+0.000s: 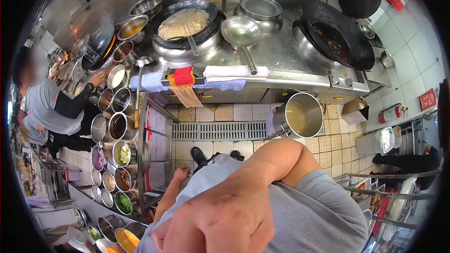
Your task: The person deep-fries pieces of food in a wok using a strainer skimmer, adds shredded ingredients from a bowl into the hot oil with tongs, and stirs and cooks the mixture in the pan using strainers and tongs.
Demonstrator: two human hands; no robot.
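Observation:
My right hand [220, 220] is very close to the camera, back and knuckles toward it. Its forearm crosses over my grey shirt [304, 206], and the fingers run out of the bottom edge, so what they touch is hidden. Down by my left side hangs my left hand [182, 173], small in view, with fingers loosely curled and nothing visible in them. That hand is nearest to the steel rack holding food pots. Ahead of me on the stove, a wok [213, 11] contains a pale, foamy mass [180, 24], with a wire-handled tool [191, 40] lying across it.
A perforated ladle [240, 30] and a dark wok [335, 42] sit on the steel range. A tall pot of cloudy liquid [300, 117] stands before it. Several ingredient pots [123, 153] line the left. A co-worker [56, 98] works there. A floor drain grate [220, 131] runs along the range.

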